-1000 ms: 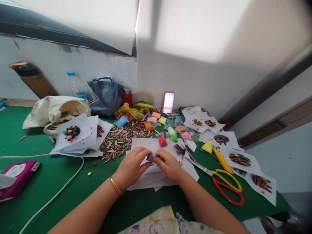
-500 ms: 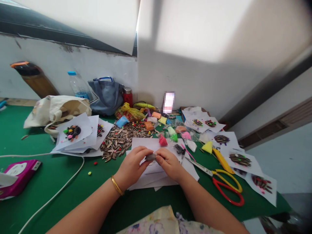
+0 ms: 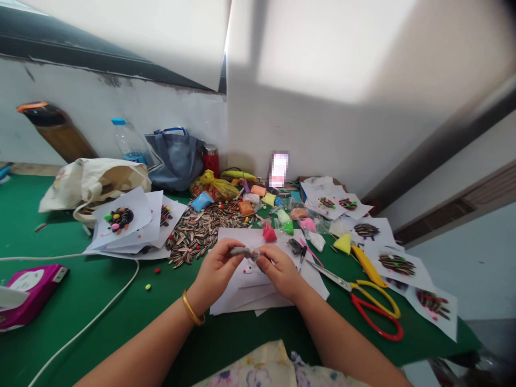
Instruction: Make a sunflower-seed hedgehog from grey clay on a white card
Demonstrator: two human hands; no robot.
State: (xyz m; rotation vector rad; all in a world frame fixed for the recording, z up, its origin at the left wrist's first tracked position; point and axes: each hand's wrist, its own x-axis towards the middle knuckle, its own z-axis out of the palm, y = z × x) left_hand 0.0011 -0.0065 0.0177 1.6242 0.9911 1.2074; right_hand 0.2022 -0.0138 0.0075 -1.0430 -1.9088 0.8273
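Observation:
Grey modelling clay (image 3: 241,251) is stretched between my two hands, partly in a clear plastic wrapper. My left hand (image 3: 216,275), with a gold bangle at the wrist, pinches one end of it between thumb and fingers. The other end, by the wrapper, is gripped in my right hand (image 3: 282,275). Beneath both hands lie white paper sheets (image 3: 228,303), the top one with small marks partly hidden by my fingers. A red clay packet (image 3: 269,232) sits just beyond my right hand, near a dark packet (image 3: 295,246) and a black pen (image 3: 302,258).
Scissors (image 3: 358,290) and a yellow cutter (image 3: 368,266) lie to the right, beside sheets with seed pictures (image 3: 397,264). Sunflower seeds (image 3: 201,234) are heaped at left, near stacked papers (image 3: 149,234). A white cable (image 3: 100,317) crosses the green table (image 3: 133,328). Bags and bottles line the wall.
My left hand has drawn slightly away to the left, and the grey clay now shows as a longer strip between the hands. My right hand has hardly moved.

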